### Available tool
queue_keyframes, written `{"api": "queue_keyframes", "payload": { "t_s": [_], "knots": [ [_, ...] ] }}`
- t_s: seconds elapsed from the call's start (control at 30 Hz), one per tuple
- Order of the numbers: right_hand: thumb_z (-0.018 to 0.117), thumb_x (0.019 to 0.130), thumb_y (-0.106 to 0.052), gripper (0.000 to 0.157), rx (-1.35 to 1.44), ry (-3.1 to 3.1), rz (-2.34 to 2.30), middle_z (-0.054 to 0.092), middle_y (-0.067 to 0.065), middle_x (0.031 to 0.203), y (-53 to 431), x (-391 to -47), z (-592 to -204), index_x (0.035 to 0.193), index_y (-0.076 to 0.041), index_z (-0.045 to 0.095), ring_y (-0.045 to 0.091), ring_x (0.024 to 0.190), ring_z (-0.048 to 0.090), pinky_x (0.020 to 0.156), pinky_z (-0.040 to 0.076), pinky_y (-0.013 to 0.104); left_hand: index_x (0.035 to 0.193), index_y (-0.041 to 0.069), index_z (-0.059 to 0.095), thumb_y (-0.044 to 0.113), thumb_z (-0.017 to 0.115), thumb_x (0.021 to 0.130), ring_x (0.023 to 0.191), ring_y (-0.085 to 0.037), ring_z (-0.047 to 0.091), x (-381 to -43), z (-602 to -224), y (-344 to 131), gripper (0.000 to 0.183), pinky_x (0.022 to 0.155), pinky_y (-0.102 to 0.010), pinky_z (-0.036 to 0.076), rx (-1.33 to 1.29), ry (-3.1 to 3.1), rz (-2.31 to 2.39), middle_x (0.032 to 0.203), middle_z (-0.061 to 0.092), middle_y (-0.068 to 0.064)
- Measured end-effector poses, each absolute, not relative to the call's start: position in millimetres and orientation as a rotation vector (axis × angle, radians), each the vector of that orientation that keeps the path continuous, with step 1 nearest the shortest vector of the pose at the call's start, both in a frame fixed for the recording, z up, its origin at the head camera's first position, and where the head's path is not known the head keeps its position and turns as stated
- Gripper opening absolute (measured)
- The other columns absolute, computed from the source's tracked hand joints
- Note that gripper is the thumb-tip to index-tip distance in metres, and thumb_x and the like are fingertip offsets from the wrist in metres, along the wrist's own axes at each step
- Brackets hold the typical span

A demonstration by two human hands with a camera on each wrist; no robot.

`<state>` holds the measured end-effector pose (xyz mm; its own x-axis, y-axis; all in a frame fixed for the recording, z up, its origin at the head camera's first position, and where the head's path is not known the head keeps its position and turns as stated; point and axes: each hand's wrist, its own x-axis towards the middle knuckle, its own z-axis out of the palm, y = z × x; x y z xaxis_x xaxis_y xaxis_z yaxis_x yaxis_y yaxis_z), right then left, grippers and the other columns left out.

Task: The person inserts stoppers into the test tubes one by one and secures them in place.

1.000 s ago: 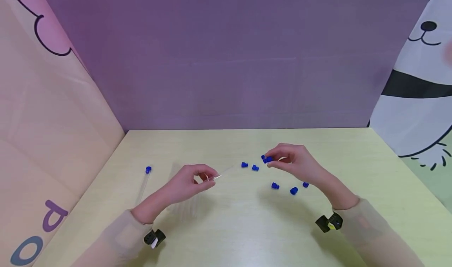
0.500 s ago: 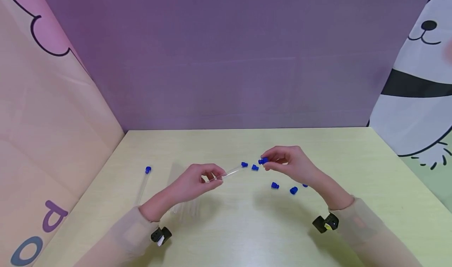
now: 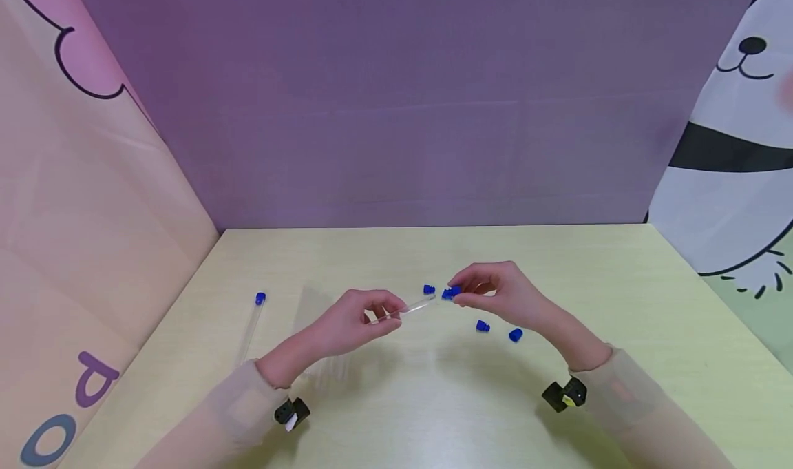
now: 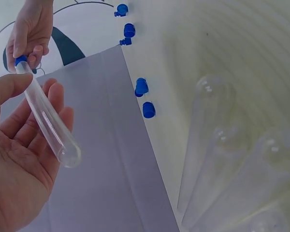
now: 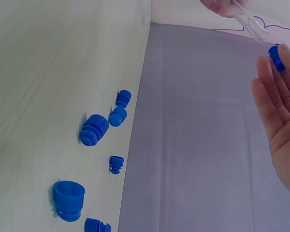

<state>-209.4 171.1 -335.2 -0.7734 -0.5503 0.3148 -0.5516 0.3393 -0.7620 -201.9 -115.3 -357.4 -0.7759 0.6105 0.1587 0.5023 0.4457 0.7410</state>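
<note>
Above the desk (image 3: pixel 403 414), roughly midway between its left and right edges, the distance between the two hands has decreased. The left hand (image 3: pixel 359 321) has advanced toward the right edge, carrying the clear tube (image 4: pixel 48 118); the right hand (image 3: pixel 511 293) has advanced toward the left edge, carrying the blue cap (image 5: pixel 276 58).

Status of the fingers, left: thumb and fingers are lightly curled, with little spread, and pinch the tube; its rounded end faces the palm side, its other end the cap. Right: thumb and fingertips are closed down to the cap's width and pinch it; the remaining fingers extend.

Tube end and cap are now near each other and roughly in line, apparently an alignment stage. The right wrist view suggests a narrow gap; I judge them not yet joined.

Reference positions: the capped tube (image 3: pixel 250 328) lies beside the desk's left edge. Further tubes (image 4: pixel 198 145) lie below the left hand. Loose caps (image 3: pixel 482 326) lie right of centre, well short of the right edge
</note>
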Motion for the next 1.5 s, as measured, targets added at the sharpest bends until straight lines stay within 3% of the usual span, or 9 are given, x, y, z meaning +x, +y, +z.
{"api": "queue_keyframes", "payload": {
  "t_s": [0.37, 0.67, 0.93, 1.5],
  "knots": [
    [0.075, 0.083, -0.002, 0.022, 1.122, -2.566, 1.449, 0.069, 0.002, 0.091, 167, -209, -338, 0.105, -0.002, 0.070, 0.016, 0.080, 0.065, 0.075, 0.056, 0.031, 0.111, 0.011, 0.068, 0.013, 0.067, 0.093, 0.078, -0.013, 0.057, -200, -360, -109, 0.018, 0.059, -0.026, 0.049, 1.025, 2.558, 1.288, 0.088, 0.065, 0.006],
    [0.074, 0.084, -0.001, 0.023, 1.107, -2.568, 1.576, 0.070, 0.005, 0.088, 167, -207, -342, 0.106, 0.003, 0.070, 0.025, 0.078, 0.069, 0.073, 0.057, 0.034, 0.111, 0.011, 0.068, 0.012, 0.066, 0.094, 0.074, -0.011, 0.053, -196, -362, -109, 0.017, 0.055, -0.023, 0.043, 1.193, 2.612, 1.305, 0.089, 0.064, 0.006],
    [0.069, 0.088, -0.001, 0.027, 1.000, -2.610, 1.802, 0.072, 0.016, 0.088, 164, -205, -347, 0.113, 0.009, 0.067, 0.023, 0.079, 0.071, 0.072, 0.056, 0.030, 0.109, 0.009, 0.067, 0.008, 0.066, 0.093, 0.067, -0.007, 0.048, -193, -366, -108, 0.016, 0.052, -0.022, 0.042, 1.322, 2.673, 1.280, 0.084, 0.061, 0.005],
    [0.065, 0.091, -0.001, 0.030, 1.122, -2.551, 1.832, 0.072, 0.017, 0.090, 171, -200, -343, 0.116, 0.014, 0.062, 0.023, 0.075, 0.072, 0.064, 0.057, 0.038, 0.106, 0.006, 0.068, 0.002, 0.067, 0.090, 0.064, -0.005, 0.046, -189, -362, -98, 0.016, 0.051, -0.021, 0.041, 1.456, 2.666, 1.316, 0.080, 0.058, 0.006]
  ]
}}
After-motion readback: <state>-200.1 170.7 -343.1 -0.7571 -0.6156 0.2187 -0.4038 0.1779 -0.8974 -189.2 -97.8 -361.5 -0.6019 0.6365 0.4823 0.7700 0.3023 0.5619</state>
